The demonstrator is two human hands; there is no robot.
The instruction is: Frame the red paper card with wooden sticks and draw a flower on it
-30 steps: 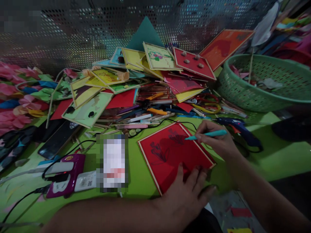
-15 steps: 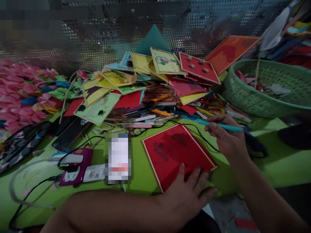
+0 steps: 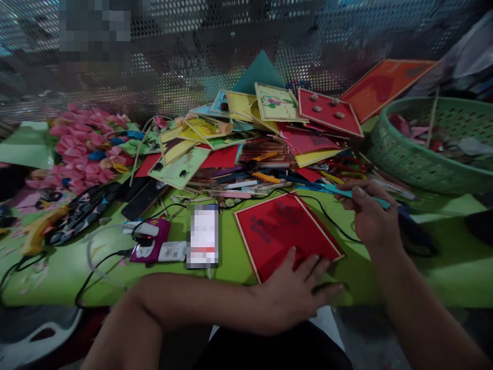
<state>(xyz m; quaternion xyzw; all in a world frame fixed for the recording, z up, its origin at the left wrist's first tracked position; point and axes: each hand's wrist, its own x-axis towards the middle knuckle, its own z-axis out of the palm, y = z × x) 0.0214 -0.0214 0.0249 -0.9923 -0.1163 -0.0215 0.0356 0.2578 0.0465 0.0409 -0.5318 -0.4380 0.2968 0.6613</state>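
Note:
A red card (image 3: 281, 234) framed with thin pale sticks lies on the green table in front of me, with dark flower-like drawings on its upper part. My left hand (image 3: 296, 288) rests with spread fingers across the card's lower edge. To the right of the card, my right hand (image 3: 372, 213) grips a light-blue pen (image 3: 370, 197), its front end pointing left. That hand is raised beside the card, apart from the drawings. A phone (image 3: 203, 236) with a lit, blurred screen lies left of the card.
Behind the card are heaped pens and sticks (image 3: 246, 185) and framed coloured cards (image 3: 277, 103). A green basket (image 3: 435, 164) stands at right. Left are a purple power adapter (image 3: 152, 241), cables, a yellow glue gun (image 3: 44, 226) and pink paper flowers (image 3: 80, 149).
The view has tilted and shifted left, so more of the table's left side shows. My left hand stays on the card; my right hand still holds the pen beside it.

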